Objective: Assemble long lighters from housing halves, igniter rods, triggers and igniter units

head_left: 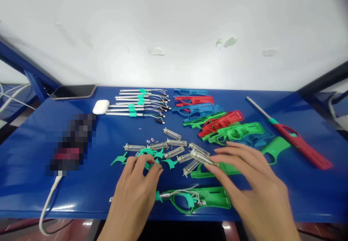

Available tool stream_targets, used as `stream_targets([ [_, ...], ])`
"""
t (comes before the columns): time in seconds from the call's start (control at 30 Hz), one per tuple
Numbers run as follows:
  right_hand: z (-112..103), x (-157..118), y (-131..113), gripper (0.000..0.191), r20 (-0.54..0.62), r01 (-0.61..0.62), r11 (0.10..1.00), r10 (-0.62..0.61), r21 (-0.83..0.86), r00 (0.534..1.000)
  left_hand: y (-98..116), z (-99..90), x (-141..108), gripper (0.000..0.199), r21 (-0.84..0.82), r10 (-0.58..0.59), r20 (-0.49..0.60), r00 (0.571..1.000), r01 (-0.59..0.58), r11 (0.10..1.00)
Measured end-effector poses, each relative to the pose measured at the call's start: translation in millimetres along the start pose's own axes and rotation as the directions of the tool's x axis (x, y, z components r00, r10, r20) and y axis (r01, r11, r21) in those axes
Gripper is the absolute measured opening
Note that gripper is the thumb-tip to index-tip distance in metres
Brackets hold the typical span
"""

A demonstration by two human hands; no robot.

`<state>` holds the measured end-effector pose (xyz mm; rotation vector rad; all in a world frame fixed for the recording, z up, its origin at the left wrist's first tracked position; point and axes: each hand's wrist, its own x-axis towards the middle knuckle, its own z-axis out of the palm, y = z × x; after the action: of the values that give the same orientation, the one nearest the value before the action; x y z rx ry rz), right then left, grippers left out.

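Note:
My right hand (255, 186) pinches a clear lighter fuel tank (200, 156) between thumb and fingers, above several similar tanks (174, 151) scattered on the table. Over the teal trigger pieces (170, 163), my left hand (137, 184) has its thumb and fingers pressed together. Whatever sits between those fingertips is too small to name. In front of both hands lies a green lighter half-shell (214, 197), holding a metal tube, white wires and a teal trigger (188, 200). My left hand hides part of the tube.
Wired metal lighter tubes (127, 109) lie in a row at the back. Blue, red and green half-shells (225, 125) are spread right of centre. A red assembled lighter (301, 146) rests at right. On the left are a phone (73, 92), a white case (101, 107) and a cable (49, 201).

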<state>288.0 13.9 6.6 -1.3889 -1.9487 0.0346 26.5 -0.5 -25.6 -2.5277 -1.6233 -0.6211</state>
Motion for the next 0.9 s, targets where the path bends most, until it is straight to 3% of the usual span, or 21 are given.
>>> stream_targets([
  [0.17, -5, 1, -4, 0.011, 0.0, -0.012, 1.0, 0.012, 0.013, 1.0, 0, 2.4, 4, 0.031, 0.025, 0.039, 0.024, 0.999, -0.039, 0.999],
  [0.27, -3, 0, -5, 0.009, 0.031, -0.02, 0.999, 0.019, 0.026, 0.999, 0, 3.9, 5, 0.029, 0.015, 0.053, 0.013, 0.999, -0.053, 0.998],
  [0.47, -2, -2, -11, 0.016, 0.057, -0.05, 0.998, 0.047, 0.045, 0.997, 2, -3.3, 9, 0.014, -0.202, -0.061, -0.052, 0.997, 0.049, 0.978],
  [0.57, 0, 0, -16, 0.023, 0.053, -0.025, 0.997, 0.021, 0.074, 0.998, 5, -12.2, 10, 0.01, -0.366, -0.182, -0.036, 0.983, 0.156, 0.917],
  [0.73, 3, 0, -19, 0.018, 0.109, 0.022, 0.991, -0.037, 0.135, 0.993, 3, -17.4, 11, 0.008, -0.56, -0.357, 0.062, 0.932, 0.328, 0.761],
  [0.9, 7, -2, -20, 0.02, 0.149, 0.097, 0.979, -0.124, 0.181, 0.981, -2, -19.1, 14, 0.01, -0.679, -0.44, 0.134, 0.888, 0.406, 0.612],
])
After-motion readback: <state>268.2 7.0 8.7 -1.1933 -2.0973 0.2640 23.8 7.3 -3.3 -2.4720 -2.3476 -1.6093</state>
